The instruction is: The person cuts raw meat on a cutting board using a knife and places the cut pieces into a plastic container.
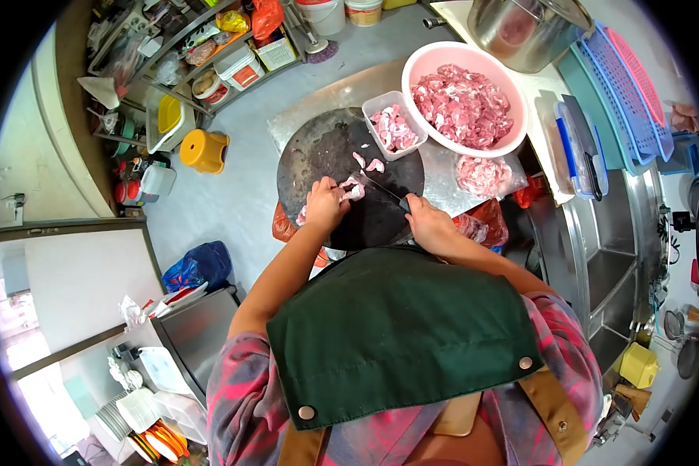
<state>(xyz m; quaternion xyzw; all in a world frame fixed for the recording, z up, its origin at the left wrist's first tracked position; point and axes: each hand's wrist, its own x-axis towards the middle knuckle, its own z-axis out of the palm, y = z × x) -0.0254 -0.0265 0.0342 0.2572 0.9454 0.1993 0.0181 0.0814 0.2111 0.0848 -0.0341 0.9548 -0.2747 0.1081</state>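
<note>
My right hand (429,223) is closed round the black handle of a knife (387,192). The blade reaches up and left to a strip of raw meat (354,189) on the round dark chopping board (318,147). Fingers curled, my left hand (325,205) presses that strip down beside the blade. Small cut pieces of meat (375,165) lie just above the knife tip. A clear plastic container (370,109) holding meat pieces sits on the board's upper right edge.
Beside the container stands a pink basin (413,66) heaped with cut meat. Below it lies a clear bag of meat (484,176). A steel pot (509,31) is at the upper right, near stacked baskets (625,93). A yellow stool (203,151) stands on the floor to the left.
</note>
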